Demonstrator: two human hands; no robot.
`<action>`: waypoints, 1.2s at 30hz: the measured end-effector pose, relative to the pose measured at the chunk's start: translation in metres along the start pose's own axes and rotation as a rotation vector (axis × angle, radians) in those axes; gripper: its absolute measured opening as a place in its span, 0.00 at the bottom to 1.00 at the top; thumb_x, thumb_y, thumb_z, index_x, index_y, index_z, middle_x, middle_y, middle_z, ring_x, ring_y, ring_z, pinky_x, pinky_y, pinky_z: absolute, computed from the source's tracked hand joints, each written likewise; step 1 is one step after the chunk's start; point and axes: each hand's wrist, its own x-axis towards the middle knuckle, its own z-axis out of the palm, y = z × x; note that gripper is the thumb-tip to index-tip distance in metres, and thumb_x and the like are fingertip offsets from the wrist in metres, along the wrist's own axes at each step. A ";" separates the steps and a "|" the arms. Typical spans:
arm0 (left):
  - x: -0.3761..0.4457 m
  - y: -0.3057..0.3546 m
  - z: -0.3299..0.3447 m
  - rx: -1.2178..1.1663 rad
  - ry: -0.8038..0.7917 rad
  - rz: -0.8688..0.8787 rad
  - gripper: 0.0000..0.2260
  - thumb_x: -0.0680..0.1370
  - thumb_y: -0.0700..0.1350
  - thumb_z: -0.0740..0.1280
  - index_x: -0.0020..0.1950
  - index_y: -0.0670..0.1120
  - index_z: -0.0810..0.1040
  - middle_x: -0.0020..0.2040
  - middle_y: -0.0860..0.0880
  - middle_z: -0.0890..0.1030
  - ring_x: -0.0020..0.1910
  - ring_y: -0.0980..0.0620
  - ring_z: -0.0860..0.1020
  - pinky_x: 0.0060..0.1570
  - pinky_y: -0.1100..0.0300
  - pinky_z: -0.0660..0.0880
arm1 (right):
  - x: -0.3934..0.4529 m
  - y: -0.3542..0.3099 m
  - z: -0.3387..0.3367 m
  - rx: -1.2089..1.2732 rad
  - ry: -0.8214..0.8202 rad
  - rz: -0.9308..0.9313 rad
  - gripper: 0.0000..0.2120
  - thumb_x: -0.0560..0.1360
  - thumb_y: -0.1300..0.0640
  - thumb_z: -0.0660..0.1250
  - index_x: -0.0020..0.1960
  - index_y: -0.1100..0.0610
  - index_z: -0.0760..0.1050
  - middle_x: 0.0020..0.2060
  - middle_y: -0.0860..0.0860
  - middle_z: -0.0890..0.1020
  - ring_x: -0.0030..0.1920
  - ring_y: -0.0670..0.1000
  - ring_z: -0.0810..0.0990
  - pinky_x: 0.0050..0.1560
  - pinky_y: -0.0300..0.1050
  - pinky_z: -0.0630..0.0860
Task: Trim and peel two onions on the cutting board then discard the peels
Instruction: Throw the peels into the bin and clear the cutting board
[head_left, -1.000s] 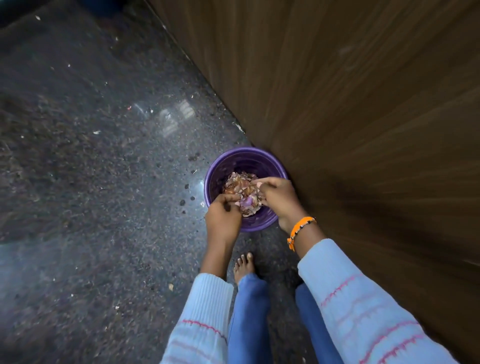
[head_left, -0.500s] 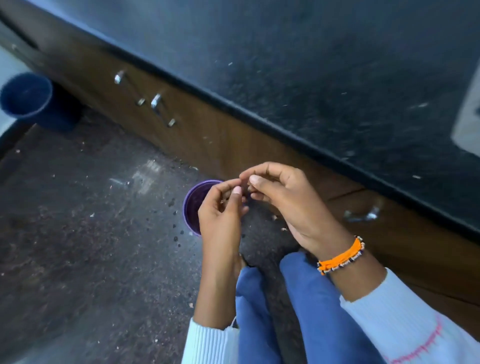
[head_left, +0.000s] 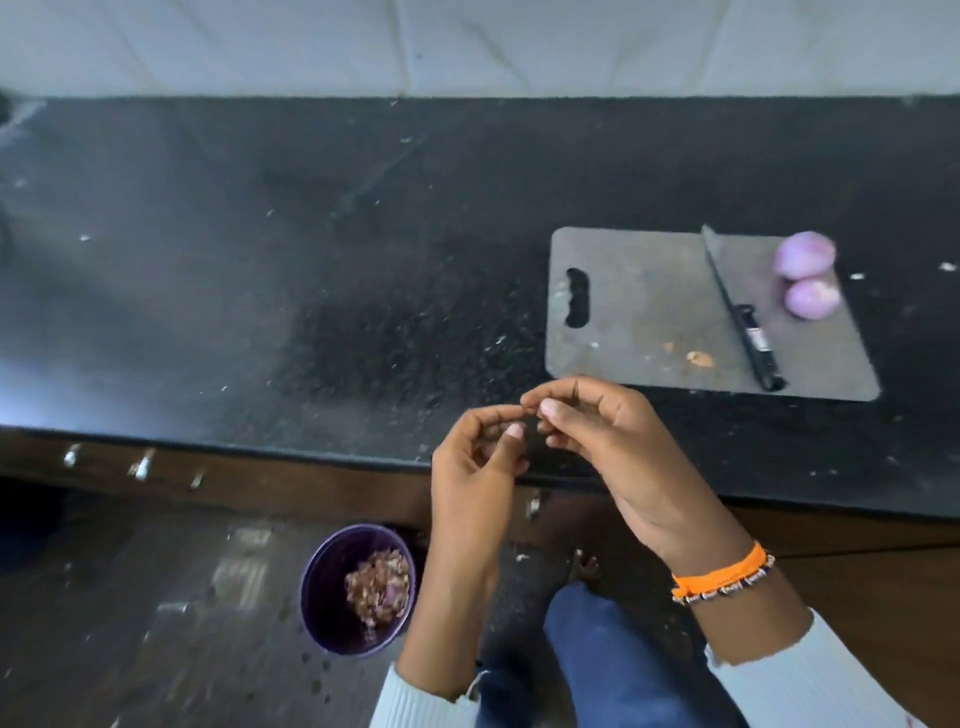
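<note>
Discard step looks nearly done: peels sit in the purple bin on the floor, below-left of your hands. Your left hand and right hand meet fingertip to fingertip, loosely curled; can't tell if they pinch a scrap. Next: clear the stray bits off the cutting board, further out to the right, where the knife lies beside both peeled onions.

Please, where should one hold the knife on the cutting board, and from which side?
Grip the black handle, the end nearest the person, coming from the board's near edge, probably with the right hand. The blade points away toward the wall, and the onions lie to its right.
</note>
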 end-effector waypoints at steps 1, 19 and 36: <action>0.005 0.003 0.011 0.021 -0.027 0.006 0.07 0.77 0.35 0.64 0.47 0.45 0.80 0.42 0.47 0.82 0.43 0.51 0.79 0.40 0.66 0.76 | 0.003 -0.003 -0.012 0.004 0.023 -0.004 0.13 0.77 0.66 0.62 0.41 0.52 0.81 0.38 0.46 0.84 0.41 0.41 0.79 0.41 0.33 0.74; 0.078 0.005 0.110 0.403 -0.204 -0.052 0.08 0.78 0.41 0.65 0.45 0.53 0.79 0.45 0.50 0.79 0.44 0.53 0.76 0.43 0.62 0.74 | 0.052 -0.001 -0.151 -0.613 0.333 -0.032 0.06 0.75 0.64 0.66 0.47 0.56 0.79 0.40 0.49 0.83 0.38 0.43 0.82 0.43 0.37 0.78; 0.089 -0.008 0.126 0.902 -0.157 0.130 0.14 0.76 0.35 0.61 0.54 0.49 0.81 0.50 0.51 0.82 0.50 0.52 0.79 0.52 0.55 0.76 | 0.074 0.004 -0.141 -0.810 0.193 -0.067 0.13 0.75 0.68 0.62 0.59 0.62 0.76 0.48 0.56 0.81 0.46 0.49 0.79 0.43 0.31 0.73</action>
